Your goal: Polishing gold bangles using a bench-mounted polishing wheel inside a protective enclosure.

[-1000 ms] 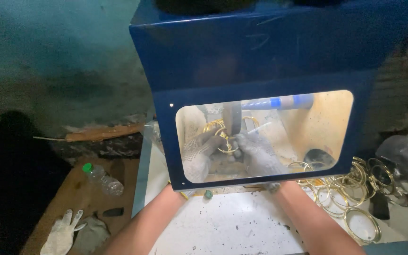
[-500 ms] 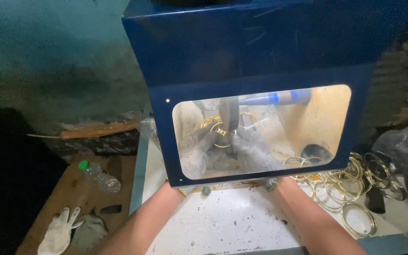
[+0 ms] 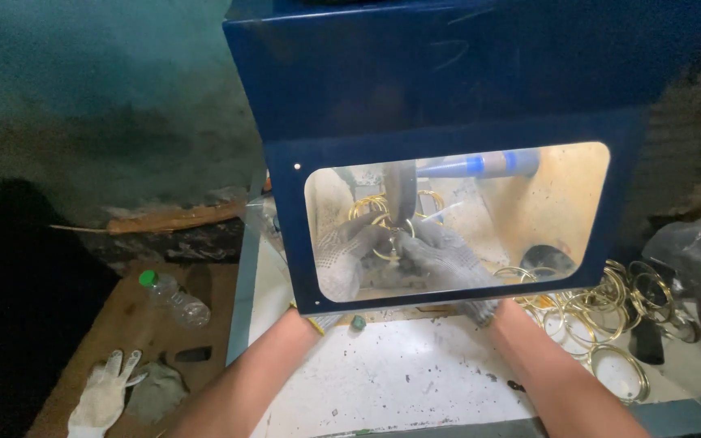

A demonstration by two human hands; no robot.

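Note:
Both my forearms reach under a blue hooded machine with a clear lit window. Behind the window, my left hand and my right hand, both in grey knit gloves, together grip a thin gold ring. The ring is pressed against a dark upright spindle or wheel at the window's middle. More gold rings hang behind the spindle. A blue tube runs across the top of the chamber.
A pile of gold rings lies on the white speckled bench to the right, beside a grey plastic bag. Lower left, a wooden board holds a green-capped plastic bottle and a white glove.
The view has shifted slightly, so the hood sits a little further left and lower. My gloved hands stay on the ring at the spindle with small shifts.

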